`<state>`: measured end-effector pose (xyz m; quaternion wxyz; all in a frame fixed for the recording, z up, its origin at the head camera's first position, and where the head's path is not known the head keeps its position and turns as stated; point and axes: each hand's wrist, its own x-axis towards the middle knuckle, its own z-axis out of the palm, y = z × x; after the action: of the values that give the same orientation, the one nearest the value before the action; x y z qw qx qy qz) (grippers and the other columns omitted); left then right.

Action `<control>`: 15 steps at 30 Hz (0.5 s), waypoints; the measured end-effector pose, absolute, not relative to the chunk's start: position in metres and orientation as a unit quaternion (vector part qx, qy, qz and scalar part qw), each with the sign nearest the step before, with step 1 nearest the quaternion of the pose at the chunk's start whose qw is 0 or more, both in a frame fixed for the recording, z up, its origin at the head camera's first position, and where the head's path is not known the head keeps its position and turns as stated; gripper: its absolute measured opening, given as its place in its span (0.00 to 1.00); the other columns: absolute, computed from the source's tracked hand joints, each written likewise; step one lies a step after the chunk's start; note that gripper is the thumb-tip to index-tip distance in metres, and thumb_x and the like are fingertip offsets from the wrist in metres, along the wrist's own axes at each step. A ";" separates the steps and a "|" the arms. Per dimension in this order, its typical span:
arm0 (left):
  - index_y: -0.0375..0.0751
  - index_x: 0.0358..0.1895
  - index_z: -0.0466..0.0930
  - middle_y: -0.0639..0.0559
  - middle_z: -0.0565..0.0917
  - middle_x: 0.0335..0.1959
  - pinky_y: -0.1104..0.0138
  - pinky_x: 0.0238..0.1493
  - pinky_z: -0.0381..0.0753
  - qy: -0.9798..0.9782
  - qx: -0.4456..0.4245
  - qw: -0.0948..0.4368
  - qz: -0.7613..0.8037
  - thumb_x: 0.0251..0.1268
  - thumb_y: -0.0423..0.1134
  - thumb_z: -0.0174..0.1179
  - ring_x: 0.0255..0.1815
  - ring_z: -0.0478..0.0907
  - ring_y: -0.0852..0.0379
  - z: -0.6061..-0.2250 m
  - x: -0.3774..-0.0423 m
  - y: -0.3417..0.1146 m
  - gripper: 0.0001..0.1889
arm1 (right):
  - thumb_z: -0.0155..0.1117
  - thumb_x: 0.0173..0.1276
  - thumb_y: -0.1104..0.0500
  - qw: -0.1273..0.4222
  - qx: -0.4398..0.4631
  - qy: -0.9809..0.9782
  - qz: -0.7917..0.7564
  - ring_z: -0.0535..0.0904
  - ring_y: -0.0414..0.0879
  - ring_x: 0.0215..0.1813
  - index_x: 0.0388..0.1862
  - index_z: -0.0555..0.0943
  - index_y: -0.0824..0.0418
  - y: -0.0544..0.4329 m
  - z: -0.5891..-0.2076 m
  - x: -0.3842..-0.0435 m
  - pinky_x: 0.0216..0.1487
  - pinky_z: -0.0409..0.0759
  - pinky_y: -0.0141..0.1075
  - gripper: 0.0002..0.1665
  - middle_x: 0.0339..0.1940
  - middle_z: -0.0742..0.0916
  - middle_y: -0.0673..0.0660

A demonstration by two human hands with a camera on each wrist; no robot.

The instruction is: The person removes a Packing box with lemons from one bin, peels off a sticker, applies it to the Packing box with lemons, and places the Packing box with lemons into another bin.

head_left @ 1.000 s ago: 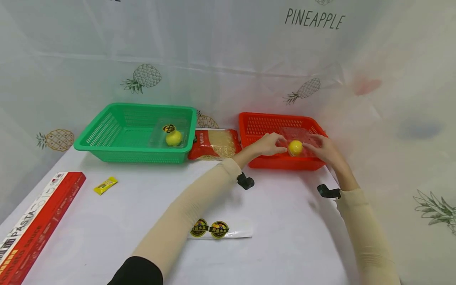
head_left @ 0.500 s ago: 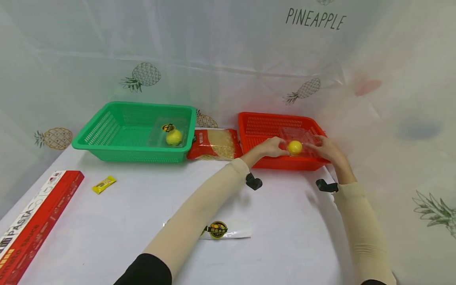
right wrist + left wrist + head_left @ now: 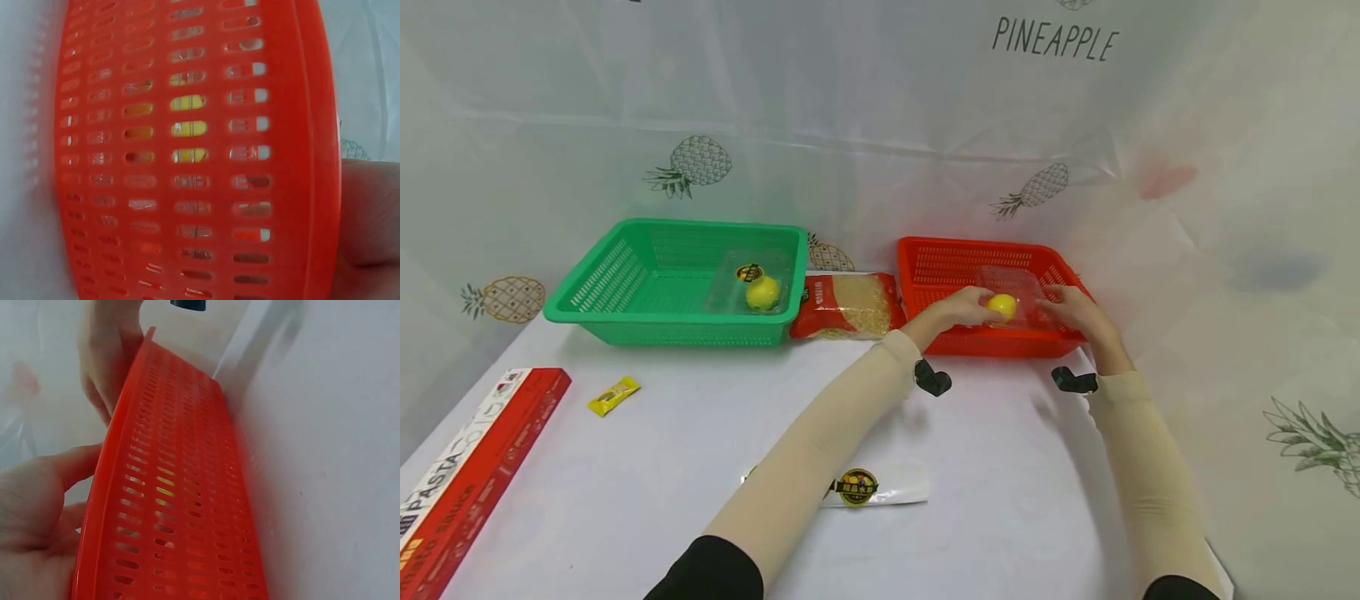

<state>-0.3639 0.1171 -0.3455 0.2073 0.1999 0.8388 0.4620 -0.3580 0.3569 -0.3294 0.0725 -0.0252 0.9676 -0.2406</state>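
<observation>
Inside the red basket (image 3: 951,342) at the back right lies a clear plastic box (image 3: 1003,279) with a round yellow fruit (image 3: 1001,307), perhaps a lemon. My left hand (image 3: 961,308) reaches over the basket's front rim and grips the box's left side, its fingertips overlapping the fruit. From the right, my right hand (image 3: 1078,312) holds the box's other side with bent fingers. The left wrist view shows the left thumb (image 3: 78,462) beside the rim. In the right wrist view, yellow shows through the slots and the basket wall hides most of the right fingers.
A green basket (image 3: 685,317) at the left holds another clear box with a yellow fruit (image 3: 763,293). Between the baskets lies a red-and-clear food bag (image 3: 850,306). A small yellow packet (image 3: 613,396), a long pasta box (image 3: 490,475) and a sticker strip (image 3: 887,485) lie nearer.
The clear box and its yellow fruit have shifted slightly left inside the red basket. Left fingertips now overlap the fruit, while a wider gap shows between it and the right fingers.
</observation>
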 end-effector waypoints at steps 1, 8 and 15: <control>0.42 0.74 0.61 0.47 0.75 0.61 0.65 0.55 0.80 0.830 0.198 0.213 0.476 0.69 0.46 0.61 0.50 0.75 0.54 -0.346 -0.364 0.116 0.34 | 0.53 0.75 0.43 0.081 -0.025 0.966 -0.244 0.77 0.54 0.37 0.76 0.57 0.68 0.356 -0.329 -0.359 0.33 0.78 0.31 0.43 0.57 0.76 0.71; 0.39 0.74 0.61 0.40 0.76 0.61 0.63 0.56 0.82 0.801 0.164 0.195 0.542 0.69 0.37 0.60 0.45 0.80 0.50 -0.347 -0.365 0.112 0.32 | 0.55 0.75 0.49 0.096 -0.013 0.955 -0.282 0.76 0.49 0.33 0.76 0.60 0.63 0.357 -0.329 -0.363 0.32 0.79 0.31 0.37 0.48 0.77 0.68; 0.41 0.74 0.60 0.45 0.76 0.57 0.62 0.57 0.80 0.818 0.152 0.208 0.514 0.70 0.37 0.59 0.46 0.78 0.52 -0.347 -0.366 0.115 0.31 | 0.56 0.74 0.47 0.110 0.010 0.941 -0.320 0.75 0.58 0.52 0.78 0.59 0.56 0.356 -0.331 -0.360 0.46 0.85 0.35 0.38 0.65 0.73 0.68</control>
<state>-0.3655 0.1148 -0.3470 0.2076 0.1524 0.8184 0.5137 -0.3598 0.3564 -0.3311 0.1105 0.0099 0.9410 -0.3196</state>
